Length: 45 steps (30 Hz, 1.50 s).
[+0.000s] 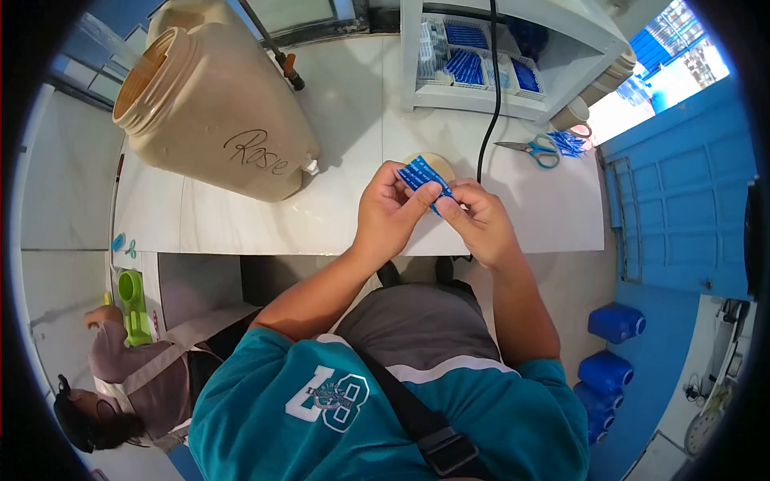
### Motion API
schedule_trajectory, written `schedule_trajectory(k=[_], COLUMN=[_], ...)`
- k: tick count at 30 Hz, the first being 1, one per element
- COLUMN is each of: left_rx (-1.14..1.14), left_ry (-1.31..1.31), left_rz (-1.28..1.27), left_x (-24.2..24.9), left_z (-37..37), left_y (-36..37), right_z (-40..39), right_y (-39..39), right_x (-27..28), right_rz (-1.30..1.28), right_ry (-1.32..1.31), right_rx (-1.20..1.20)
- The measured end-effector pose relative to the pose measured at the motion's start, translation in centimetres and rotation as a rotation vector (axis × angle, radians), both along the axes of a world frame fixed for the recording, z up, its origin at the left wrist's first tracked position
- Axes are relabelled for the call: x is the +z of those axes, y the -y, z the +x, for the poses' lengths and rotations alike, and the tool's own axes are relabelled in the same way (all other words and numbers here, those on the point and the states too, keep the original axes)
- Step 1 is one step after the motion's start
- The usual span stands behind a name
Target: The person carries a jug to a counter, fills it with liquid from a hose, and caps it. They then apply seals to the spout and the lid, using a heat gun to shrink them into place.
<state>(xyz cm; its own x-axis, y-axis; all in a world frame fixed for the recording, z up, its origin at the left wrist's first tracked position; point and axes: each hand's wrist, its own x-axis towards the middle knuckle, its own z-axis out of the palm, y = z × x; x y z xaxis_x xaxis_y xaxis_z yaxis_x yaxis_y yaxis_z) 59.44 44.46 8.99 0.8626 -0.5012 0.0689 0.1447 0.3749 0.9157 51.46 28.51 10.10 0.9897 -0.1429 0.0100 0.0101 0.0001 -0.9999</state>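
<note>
Both hands meet over the front part of the white counter. My left hand (395,210) pinches the left side of a blue packet with white print (419,174), its thumb on top. My right hand (481,220) holds the packet's right end between thumb and fingers. Under the packet lies a round cream-coloured disc (439,163), partly hidden by the hands. A pair of scissors with blue-grey handles (545,150) rests on the counter to the right, beside a small pile of blue strips (568,143).
A large tan jug (233,120) lies at the back left. A white shelf (481,99) holds baskets of blue packets. A black cable (495,104) runs down behind my right hand. Another person (140,365) is at the lower left. Blue containers (613,322) stand at the right.
</note>
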Motion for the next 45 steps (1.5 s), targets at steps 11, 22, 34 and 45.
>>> schedule_trajectory(k=[11,22,34,45], left_rx=[0.122,0.555,0.476,1.045], left_ry=[-0.01,0.118,-0.459,-0.276], left_rz=[0.292,0.271,0.341,0.507], left_x=[0.0,-1.6,-1.0,-6.3], left_z=[-1.3,-5.0,-6.1,0.5], left_y=[-0.3,1.3,0.0,-8.5], right_z=[2.3,2.6,3.3,20.1], right_y=[2.1,4.9,2.6,13.2], right_x=[-0.8,-2.9,-3.6,17.2], right_rz=[0.238,0.365,0.149,-0.814], right_ry=[-0.071,-0.075,-0.178,0.65], right_rx=[0.254,0.45,0.571,-0.266])
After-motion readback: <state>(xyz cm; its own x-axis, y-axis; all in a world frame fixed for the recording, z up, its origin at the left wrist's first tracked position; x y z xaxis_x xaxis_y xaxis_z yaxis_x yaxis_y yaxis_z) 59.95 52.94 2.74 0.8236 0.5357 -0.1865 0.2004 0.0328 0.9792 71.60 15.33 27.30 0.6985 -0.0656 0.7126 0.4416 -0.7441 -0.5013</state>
